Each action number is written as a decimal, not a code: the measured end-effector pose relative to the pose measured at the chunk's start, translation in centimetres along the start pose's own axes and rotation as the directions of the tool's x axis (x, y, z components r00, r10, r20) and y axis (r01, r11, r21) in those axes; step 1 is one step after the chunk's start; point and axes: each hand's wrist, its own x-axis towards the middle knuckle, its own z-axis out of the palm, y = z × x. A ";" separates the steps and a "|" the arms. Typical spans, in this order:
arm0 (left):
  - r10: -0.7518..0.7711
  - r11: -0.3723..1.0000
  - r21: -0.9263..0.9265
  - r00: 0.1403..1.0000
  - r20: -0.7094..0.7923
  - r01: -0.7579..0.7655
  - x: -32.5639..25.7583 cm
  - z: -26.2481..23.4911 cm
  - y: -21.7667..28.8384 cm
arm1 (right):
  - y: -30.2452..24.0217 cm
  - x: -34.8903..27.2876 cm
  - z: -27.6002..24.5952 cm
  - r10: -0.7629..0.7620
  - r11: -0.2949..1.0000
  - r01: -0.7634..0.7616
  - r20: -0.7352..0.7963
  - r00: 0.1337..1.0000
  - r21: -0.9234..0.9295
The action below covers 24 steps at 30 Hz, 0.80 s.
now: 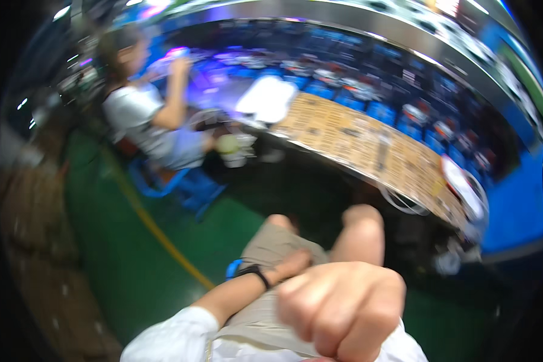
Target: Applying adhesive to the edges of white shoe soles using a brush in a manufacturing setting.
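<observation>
My right hand is raised close in front of me, curled into a fist with the knuckles up. No object sticks out of it, and its palm side is hidden. Lower down, my left hand rests on my beige shorts by the thigh; its fingers are too blurred to read. A black band circles the left wrist, and something blue shows beside it. My bare knees point toward the workbench, and neither hand touches it.
Brown slotted sheets cover the bench top, with a white tray at their left end. Blue bins line the bench's back. At left a person sits on a blue stool under violet light. A yellow line crosses the green floor.
</observation>
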 end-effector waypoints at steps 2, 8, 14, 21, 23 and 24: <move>-0.148 0.989 -0.034 0.984 -0.104 0.145 0.3 0.8 1.7 | -1.0 0.1 -1.5 0.202 0.947 -0.161 0.124 0.971 -0.278; 0.086 0.993 0.074 0.995 0.057 -0.090 -0.8 -2.5 2.5 | -0.3 0.0 -0.6 0.285 0.865 -0.125 0.270 0.920 -0.485; 0.081 0.994 0.070 0.997 -0.005 -0.080 -1.0 -2.1 1.5 | 0.6 0.5 0.3 0.281 0.892 -0.194 0.166 0.945 -0.408; 0.095 0.994 0.055 0.994 0.044 -0.098 -0.6 -2.9 2.6 | 1.5 -0.4 0.3 0.070 0.888 -0.018 0.098 0.993 -0.459; 0.073 0.993 0.092 0.997 0.015 -0.075 -0.6 -2.5 2.3 | 1.0 1.0 0.5 0.208 0.871 -0.108 0.161 0.965 -0.480; 0.058 0.995 0.086 0.998 0.008 -0.059 -1.0 -2.5 2.0 | 0.8 1.0 -0.3 0.216 0.876 -0.121 0.157 0.964 -0.468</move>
